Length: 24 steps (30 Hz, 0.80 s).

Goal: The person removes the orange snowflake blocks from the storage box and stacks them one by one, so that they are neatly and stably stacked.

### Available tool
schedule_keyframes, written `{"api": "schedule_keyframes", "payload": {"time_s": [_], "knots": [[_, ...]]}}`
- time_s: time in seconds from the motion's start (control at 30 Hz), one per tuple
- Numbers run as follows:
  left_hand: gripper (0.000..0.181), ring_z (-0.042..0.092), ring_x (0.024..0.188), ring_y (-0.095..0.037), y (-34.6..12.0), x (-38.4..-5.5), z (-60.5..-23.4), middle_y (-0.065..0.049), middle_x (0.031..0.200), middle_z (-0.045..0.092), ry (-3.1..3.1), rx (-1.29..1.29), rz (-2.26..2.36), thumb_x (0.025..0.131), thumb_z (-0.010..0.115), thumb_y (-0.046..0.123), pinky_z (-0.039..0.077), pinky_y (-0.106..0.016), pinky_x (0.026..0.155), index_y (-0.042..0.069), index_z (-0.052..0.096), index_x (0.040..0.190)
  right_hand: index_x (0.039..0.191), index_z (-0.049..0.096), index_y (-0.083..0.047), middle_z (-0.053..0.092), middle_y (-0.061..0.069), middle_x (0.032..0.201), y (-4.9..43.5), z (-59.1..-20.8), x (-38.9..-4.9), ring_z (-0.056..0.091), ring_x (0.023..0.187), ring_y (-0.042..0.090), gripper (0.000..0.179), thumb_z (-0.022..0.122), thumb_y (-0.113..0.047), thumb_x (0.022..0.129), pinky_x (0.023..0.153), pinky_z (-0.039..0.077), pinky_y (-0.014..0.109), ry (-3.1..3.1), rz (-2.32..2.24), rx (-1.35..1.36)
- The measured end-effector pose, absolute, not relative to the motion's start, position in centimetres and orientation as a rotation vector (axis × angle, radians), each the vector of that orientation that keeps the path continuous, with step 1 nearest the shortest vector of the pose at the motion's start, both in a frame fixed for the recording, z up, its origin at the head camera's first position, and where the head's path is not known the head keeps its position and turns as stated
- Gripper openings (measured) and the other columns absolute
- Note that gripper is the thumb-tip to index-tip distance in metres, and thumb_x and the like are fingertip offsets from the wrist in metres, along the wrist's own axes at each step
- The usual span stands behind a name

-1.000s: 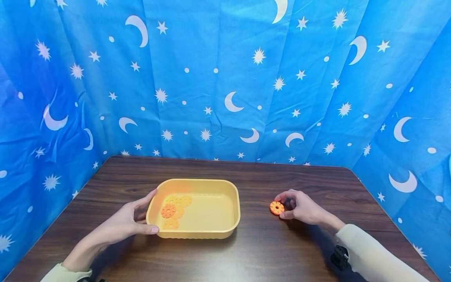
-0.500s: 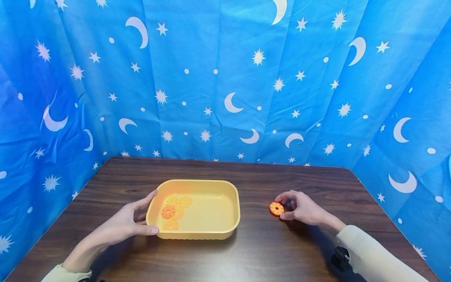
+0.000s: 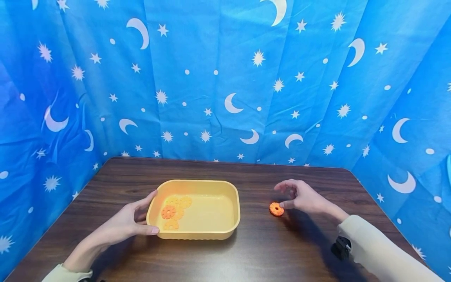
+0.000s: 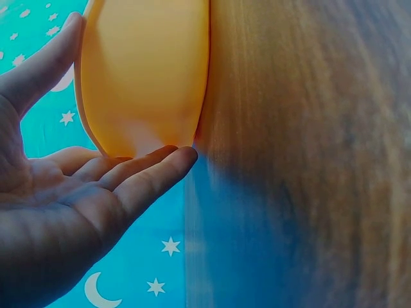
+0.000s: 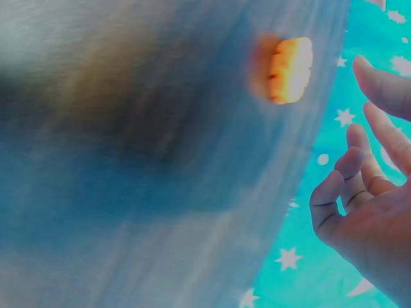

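A yellow rectangular tub [image 3: 204, 235] stands on the table to the left of the middle. My left hand [image 3: 121, 223] grips its left end, the thumb at the near corner and fingers along the end wall; the left wrist view shows the fingertips against the tub. Inside, at the left, lie several notched, flower-like plastic discs [image 3: 168, 212], one deeper orange than the others. Right of the tub, an orange notched disc [image 3: 276, 209] lies on the table, thick-looking in the right wrist view. My right hand [image 3: 304, 196] hovers just above it, fingers loosely bent, holding nothing.
The dark wood-grain table [image 3: 260, 254] has rounded far corners. A blue cloth [image 3: 225, 78] with white moons and stars hangs behind it and on both sides. A black strap device [image 3: 341, 247] sits at the right wrist.
My right hand has let go of the orange disc and lifted slightly up and away from it. The disc stays where it was. The left hand and tub have not moved.
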<state>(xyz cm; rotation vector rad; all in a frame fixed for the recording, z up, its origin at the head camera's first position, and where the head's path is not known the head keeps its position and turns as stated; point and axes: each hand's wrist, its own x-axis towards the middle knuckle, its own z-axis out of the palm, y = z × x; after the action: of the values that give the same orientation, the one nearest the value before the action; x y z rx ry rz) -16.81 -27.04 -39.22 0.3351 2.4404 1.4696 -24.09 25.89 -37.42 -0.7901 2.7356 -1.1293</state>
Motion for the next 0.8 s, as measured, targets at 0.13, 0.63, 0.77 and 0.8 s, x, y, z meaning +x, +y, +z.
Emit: {"api": "schedule_keyframes", "payload": {"time_s": [0.13, 0.63, 0.77, 0.8], "knots": [[0.112, 0.044, 0.144, -0.050, -27.0, -16.8, -39.2, -0.027, 0.169, 0.026, 2.450, 0.309, 1.464, 0.085, 0.089, 0.029, 0.048, -0.055, 0.109, 0.008, 0.018, 0.169, 0.126, 0.068, 0.000, 0.067, 0.013, 0.116, 24.7, -36.1, -24.6, 0.053, 0.076, 0.023, 0.045, 0.087, -0.007, 0.086, 0.065, 0.047, 0.030, 2.736, -1.077, -0.812], [0.113, 0.045, 0.143, -0.051, -27.2, -16.8, -39.1, -0.029, 0.168, 0.027, 2.470, 0.307, 1.451, 0.084, 0.091, 0.030, 0.045, -0.059, 0.110, 0.008, 0.020, 0.169, 0.126, 0.072, -0.009, 0.069, 0.005, 0.118, 16.1, -31.0, -26.1, 0.056, 0.087, 0.025, 0.042, 0.087, -0.010, 0.087, 0.076, 0.052, 0.037, 2.721, -0.937, -0.972], [0.113, 0.045, 0.143, -0.051, -27.1, -16.8, -39.2, -0.029, 0.168, 0.026, 2.462, 0.311, 1.460, 0.083, 0.091, 0.030, 0.046, -0.057, 0.110, 0.008, 0.020, 0.169, 0.124, 0.073, -0.010, 0.068, 0.004, 0.112, 13.2, -30.2, -26.3, 0.057, 0.084, 0.025, 0.040, 0.087, -0.010, 0.086, 0.075, 0.053, 0.036, 2.687, -0.904, -1.023], [0.114, 0.045, 0.143, -0.051, -27.1, -16.8, -39.2, -0.029, 0.168, 0.026, 2.459, 0.312, 1.464, 0.083, 0.091, 0.030, 0.047, -0.056, 0.109, 0.008, 0.020, 0.169, 0.124, 0.073, -0.010, 0.068, 0.004, 0.111, 12.4, -30.1, -26.4, 0.058, 0.085, 0.026, 0.040, 0.088, -0.010, 0.086, 0.075, 0.053, 0.036, 2.681, -0.884, -1.048]]}}
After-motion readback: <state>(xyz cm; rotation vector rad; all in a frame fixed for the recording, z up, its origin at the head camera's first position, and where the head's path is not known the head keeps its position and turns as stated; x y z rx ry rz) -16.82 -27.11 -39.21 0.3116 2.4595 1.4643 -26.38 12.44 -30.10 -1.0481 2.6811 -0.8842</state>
